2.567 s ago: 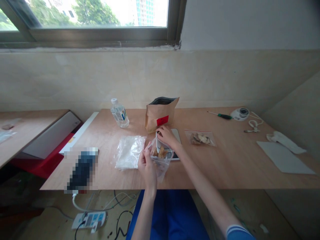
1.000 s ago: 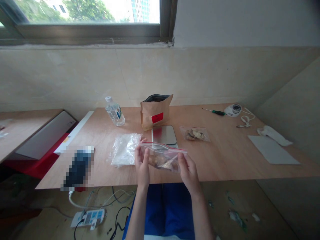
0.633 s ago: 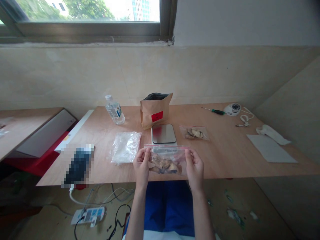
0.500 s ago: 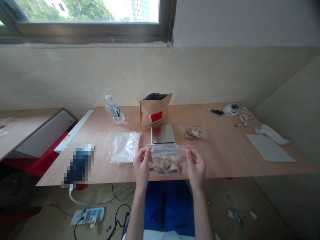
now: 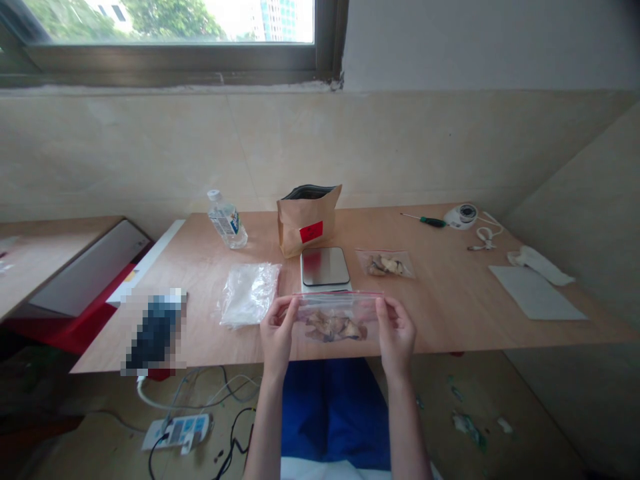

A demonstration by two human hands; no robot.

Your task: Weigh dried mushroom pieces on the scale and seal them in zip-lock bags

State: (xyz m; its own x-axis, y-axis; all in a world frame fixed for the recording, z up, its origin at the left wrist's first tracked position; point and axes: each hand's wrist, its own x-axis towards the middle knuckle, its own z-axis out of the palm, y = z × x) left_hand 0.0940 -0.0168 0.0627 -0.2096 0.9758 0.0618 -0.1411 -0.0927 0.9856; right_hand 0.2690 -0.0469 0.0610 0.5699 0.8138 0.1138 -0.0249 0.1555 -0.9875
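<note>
My left hand (image 5: 279,328) pinches the left top corner of a clear zip bag (image 5: 335,327) with brown dried pieces inside. The right top corner is pinched by my right hand (image 5: 397,328), so the bag's red-lined top edge is stretched between them, over the table's front edge. Just behind the bag lies a flat scale (image 5: 325,267) with a shiny top. An open brown paper bag (image 5: 306,223) with a red label stands behind the scale. A second filled zip bag (image 5: 385,264) lies right of the scale.
Clear plastic bags (image 5: 250,294) lie left of the scale. A water bottle (image 5: 228,221) stands behind them, and a blurred dark device (image 5: 154,331) lies at the left. Rightward are a screwdriver (image 5: 433,222), a white camera (image 5: 461,217), a grey sheet (image 5: 535,293) and a white cloth (image 5: 540,264).
My hands have moved slightly apart, pulling the bag's top wider. The pieces inside sit a little higher and the bag looks flatter. The whole view has shifted slightly.
</note>
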